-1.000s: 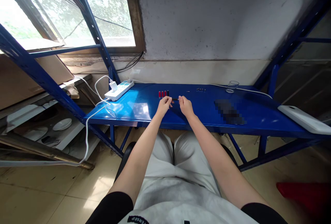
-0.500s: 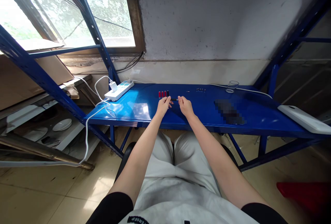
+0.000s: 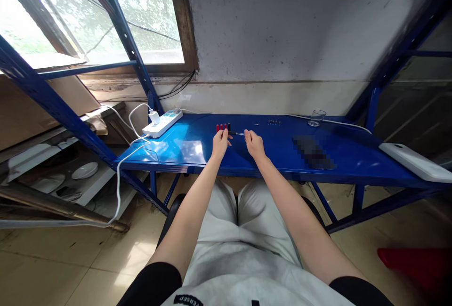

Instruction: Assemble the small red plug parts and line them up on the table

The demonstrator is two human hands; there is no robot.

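My left hand (image 3: pixel 221 142) is closed around the dark end of a thin black-and-silver pen-like stick (image 3: pixel 238 132), which lies level above the table. At the stick's pale silver end, my right hand (image 3: pixel 253 143) pinches it between thumb and fingers. Just beyond the left hand, several short red pieces (image 3: pixel 221 127) and a black piece (image 3: pixel 229 126) stand in a row, partly covered by the fingers. Farther back on the blue table (image 3: pixel 197 129) lie several tiny metallic pieces (image 3: pixel 274 123) in a row, with a single small one (image 3: pixel 256 124) to their left.
A white power strip (image 3: pixel 163 124) with a plugged-in cable is at the table's left end. Toward the right are a clear glass (image 3: pixel 317 117), a blurred-out dark object (image 3: pixel 313 153) and a white slab-like object (image 3: pixel 416 162). Blue metal posts (image 3: pixel 120 19) rise at both sides.
My hands have drawn slightly apart, the left moving a little leftward. More of the stick's silver length shows between them.
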